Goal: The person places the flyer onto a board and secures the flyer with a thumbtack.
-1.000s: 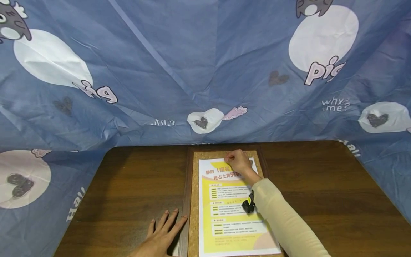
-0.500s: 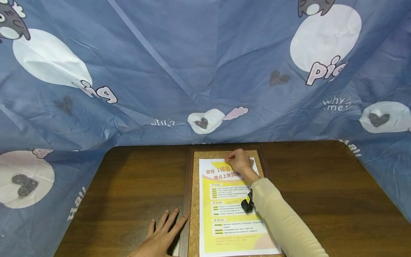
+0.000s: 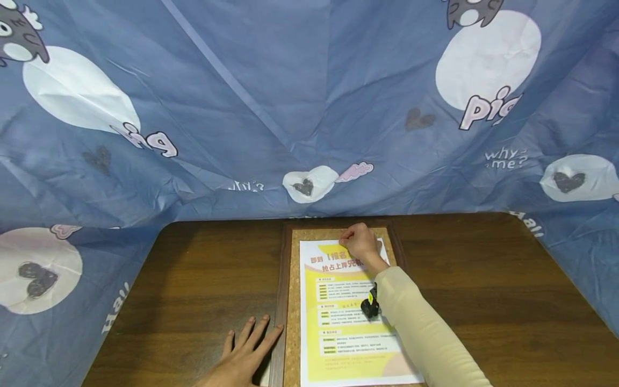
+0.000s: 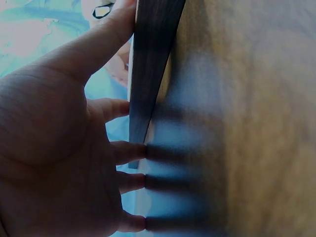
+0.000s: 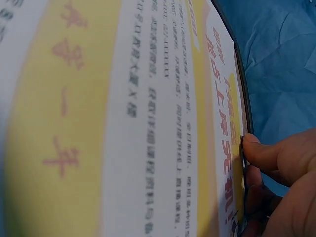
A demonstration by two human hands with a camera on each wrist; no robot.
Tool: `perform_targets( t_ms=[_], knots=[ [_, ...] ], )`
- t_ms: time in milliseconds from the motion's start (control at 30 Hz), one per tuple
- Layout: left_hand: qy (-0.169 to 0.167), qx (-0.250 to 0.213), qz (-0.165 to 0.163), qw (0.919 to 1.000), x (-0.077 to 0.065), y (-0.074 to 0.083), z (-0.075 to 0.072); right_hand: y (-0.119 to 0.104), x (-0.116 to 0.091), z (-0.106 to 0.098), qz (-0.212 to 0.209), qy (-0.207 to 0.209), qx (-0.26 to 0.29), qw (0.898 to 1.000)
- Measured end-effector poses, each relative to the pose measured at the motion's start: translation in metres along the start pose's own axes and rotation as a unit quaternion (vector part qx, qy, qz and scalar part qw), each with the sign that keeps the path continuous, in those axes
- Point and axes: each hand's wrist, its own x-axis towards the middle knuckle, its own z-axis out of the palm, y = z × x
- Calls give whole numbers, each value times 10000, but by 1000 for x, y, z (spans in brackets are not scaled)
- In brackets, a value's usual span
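Observation:
A yellow-and-white printed poster lies on a wood-framed cork board flat on the table. My right hand is at the poster's top edge, thumb and fingertips drawn together. In the right wrist view, a small dark thing, pin-like, shows under the thumb against the paper; I cannot tell its exact kind. My left hand is spread at the board's left side. Its fingertips touch the table and the frame, as the left wrist view shows.
The dark brown wooden table extends to both sides of the board. Behind it hangs a blue printed cloth, meeting the table's far edge. A black wrist camera sits under the right sleeve, over the poster.
Both hands keep their places. My right forearm and its wrist camera have shifted slightly to the left; the poster and board lie as before.

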Motion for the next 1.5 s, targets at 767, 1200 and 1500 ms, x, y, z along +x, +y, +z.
perform_targets(
  t_ms=[767, 1200, 1500],
  knots=[
    [43, -1, -7, 10000, 0, 0, 1, -1, 2, 0, 132, -62, -189, 9997],
    [33, -55, -4, 10000, -1, 1, -1, -1, 2, 0, 105, -95, -186, 9997],
    [-25, -92, -44, 9999, 0, 0, -1, -2, 2, 0, 122, -101, -217, 9996]
  ],
)
